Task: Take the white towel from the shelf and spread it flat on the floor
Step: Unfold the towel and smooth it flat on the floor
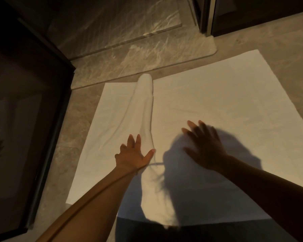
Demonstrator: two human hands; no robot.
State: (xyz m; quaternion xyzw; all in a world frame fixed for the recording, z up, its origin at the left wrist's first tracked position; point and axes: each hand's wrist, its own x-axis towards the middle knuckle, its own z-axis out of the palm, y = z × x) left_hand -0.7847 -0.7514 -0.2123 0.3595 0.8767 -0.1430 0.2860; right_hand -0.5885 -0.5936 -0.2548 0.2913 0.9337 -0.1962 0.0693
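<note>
Towel (208, 102) on floor (73, 154), long ridge (143, 105) beside splayed, empty left hand (132, 157)

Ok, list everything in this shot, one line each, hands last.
white towel: one, white, spread on the floor, a raised fold running down its left part
floor: one, grey-brown marbled stone, under the towel
raised stone step: one, same marbled stone, beyond the towel
dark framed panel: one, black, at left
left hand: one, open, fingers spread at the fold
right hand: one, open, fingers spread over the towel
</note>
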